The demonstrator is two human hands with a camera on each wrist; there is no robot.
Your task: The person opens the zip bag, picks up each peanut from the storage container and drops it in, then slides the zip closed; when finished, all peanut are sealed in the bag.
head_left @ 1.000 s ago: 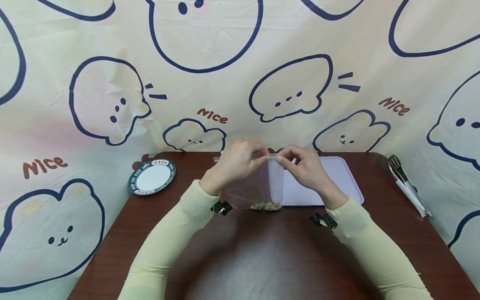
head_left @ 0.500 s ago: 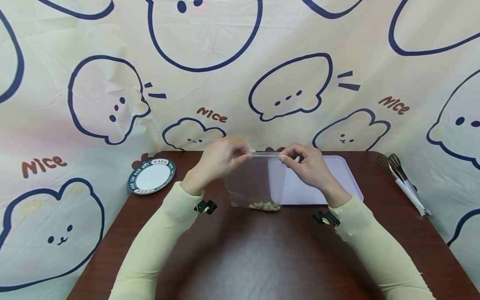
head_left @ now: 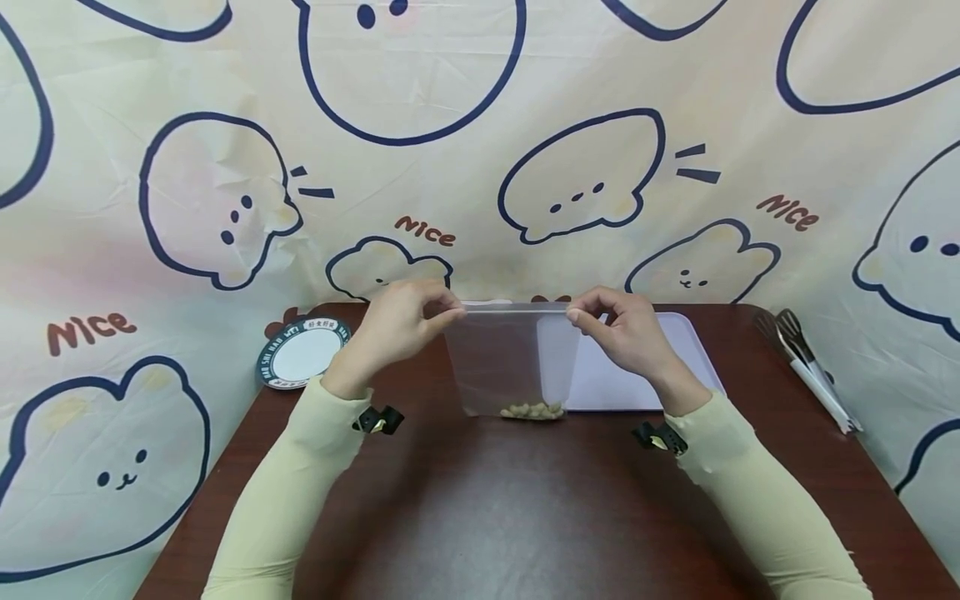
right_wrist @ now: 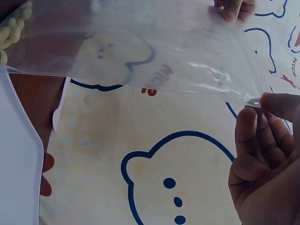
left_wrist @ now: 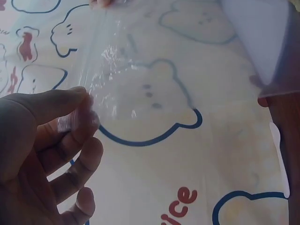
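Observation:
A clear zip-top plastic bag (head_left: 502, 358) hangs upright above the table, with a small heap of what look like peanuts in the shell (head_left: 532, 411) in its bottom right corner. My left hand (head_left: 408, 321) pinches the bag's top left corner between thumb and forefinger. At the opposite top corner, my right hand (head_left: 618, 329) pinches the edge the same way. In the left wrist view the thumb (left_wrist: 56, 105) presses the film against the curled fingers. The top edge runs straight and taut between the hands. From the right wrist view, the peanuts (right_wrist: 14, 30) show through the film.
Behind the bag's right side lies a pale lavender tray (head_left: 678, 367). A green-rimmed plate (head_left: 300, 358) sits at the table's left edge, partly behind the left wrist. White-handled kitchen utensils (head_left: 821, 392) lie far right. A thin white piece (left_wrist: 280, 159) lies by the table's back edge.
My left hand has slid left along the bag's top edge, from close beside the right hand to the far corner. The right hand has shifted slightly right.

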